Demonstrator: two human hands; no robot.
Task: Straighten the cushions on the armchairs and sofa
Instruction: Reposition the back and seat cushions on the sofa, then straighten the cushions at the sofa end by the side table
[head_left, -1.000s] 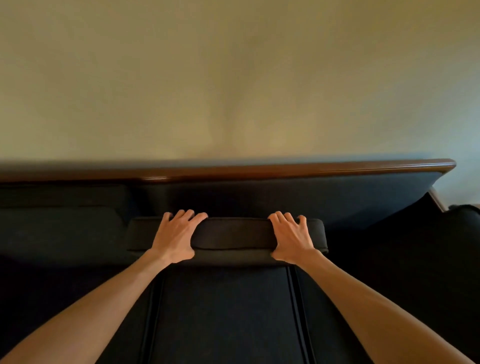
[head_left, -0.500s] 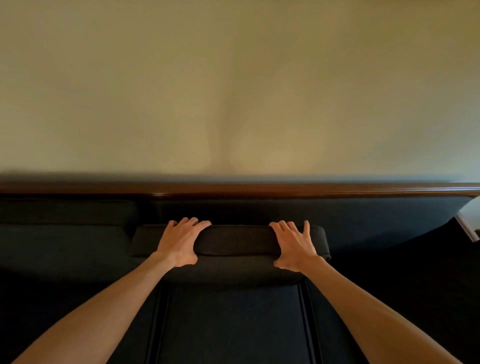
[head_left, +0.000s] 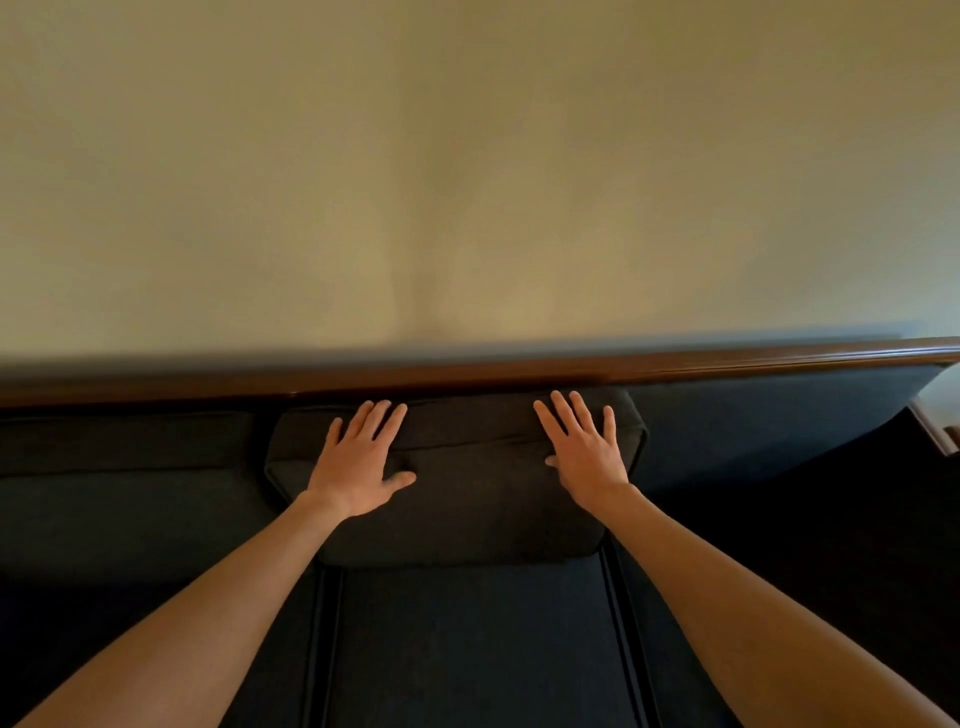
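Left hand (head_left: 358, 465) and right hand (head_left: 584, 457), fingers straight and spread, press flat on the dark fabric back cushion (head_left: 467, 499) against the sofa's brown wooden rail (head_left: 675, 361).

I see both hands flat on the dark back cushion (head_left: 467, 499), fingers (head_left: 376, 421) straight: left hand (head_left: 358, 467) near its left end, right hand (head_left: 587, 457) near its right end. Above the cushion runs the sofa's wooden rail (head_left: 675, 364); below it lies the seat cushion (head_left: 467, 649).
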